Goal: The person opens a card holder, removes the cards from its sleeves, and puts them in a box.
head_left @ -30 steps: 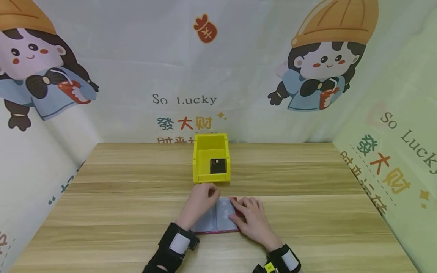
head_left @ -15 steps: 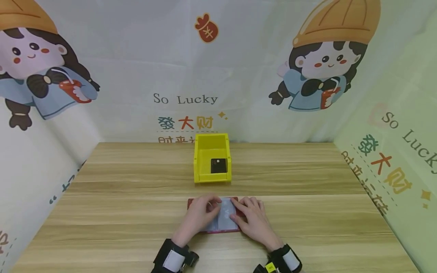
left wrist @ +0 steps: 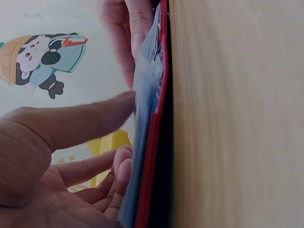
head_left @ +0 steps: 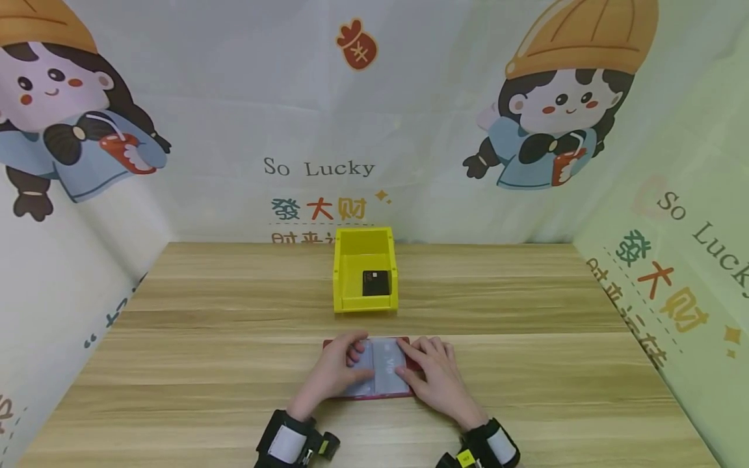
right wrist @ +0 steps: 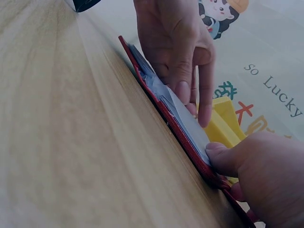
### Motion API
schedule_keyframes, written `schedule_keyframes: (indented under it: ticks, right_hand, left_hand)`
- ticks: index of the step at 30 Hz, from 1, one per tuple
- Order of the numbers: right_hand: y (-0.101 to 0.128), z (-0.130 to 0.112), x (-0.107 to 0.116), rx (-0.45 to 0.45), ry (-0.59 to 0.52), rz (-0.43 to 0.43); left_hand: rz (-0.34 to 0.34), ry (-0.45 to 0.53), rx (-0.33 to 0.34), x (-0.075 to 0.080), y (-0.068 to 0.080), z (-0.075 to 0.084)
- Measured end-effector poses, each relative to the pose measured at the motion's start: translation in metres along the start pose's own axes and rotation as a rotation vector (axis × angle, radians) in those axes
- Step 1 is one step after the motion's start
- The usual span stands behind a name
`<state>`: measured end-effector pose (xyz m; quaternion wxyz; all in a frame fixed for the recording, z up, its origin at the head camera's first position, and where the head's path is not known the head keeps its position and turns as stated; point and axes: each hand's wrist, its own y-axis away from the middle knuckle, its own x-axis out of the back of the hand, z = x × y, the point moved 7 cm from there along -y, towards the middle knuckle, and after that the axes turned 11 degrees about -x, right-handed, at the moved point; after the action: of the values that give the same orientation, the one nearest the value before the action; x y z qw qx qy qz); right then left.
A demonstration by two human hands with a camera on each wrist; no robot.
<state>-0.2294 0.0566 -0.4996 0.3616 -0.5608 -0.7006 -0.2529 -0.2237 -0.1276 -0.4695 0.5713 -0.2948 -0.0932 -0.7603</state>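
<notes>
A red card holder (head_left: 391,374) with clear plastic sleeves lies spread on the wooden table. My left hand (head_left: 332,372) is over its left side, fingers loosely bent and thumb apart from them. In the left wrist view that thumb reaches to the clear sleeves (left wrist: 142,102), and nothing shows between thumb and fingers. My right hand (head_left: 437,377) rests at the right side, index finger and thumb extended onto the sleeve's edge. The right wrist view shows the right thumb (right wrist: 223,156) pressing on the sleeves, close to the red cover (right wrist: 178,128).
Behind the card holder stands a yellow bin (head_left: 365,303) with a small black square item (head_left: 376,283) in it. A printed cloth (head_left: 421,130) hangs behind the table (head_left: 205,364) and along its sides. Each wrist wears a black strap with a camera.
My left hand has come back toward me from near the bin, down to the left sleeves, and its thumb has parted from the fingers. My right hand has stayed in place.
</notes>
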Motion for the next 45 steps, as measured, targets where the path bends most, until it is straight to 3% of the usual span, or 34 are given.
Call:
schedule_keyframes:
  ticks: [9,24,38,45]
  right_hand:
    - [-0.001,0.0,0.002,-0.005,-0.007,0.014]
    - [-0.018,-0.003,0.002,0.04,0.073,0.044]
    - [-0.02,-0.001,0.006,0.036,-0.021,0.091]
    - [-0.01,-0.007,0.01,0.1,-0.115,0.226]
  left_hand:
    - [-0.012,-0.037,0.006,-0.003,-0.001,0.001]
    - [-0.058,-0.068,0.047,-0.007,0.001,0.002]
    - [-0.06,-0.074,0.063,-0.006,0.0,0.0]
    - [-0.034,-0.067,0.034,-0.005,0.0,0.0]
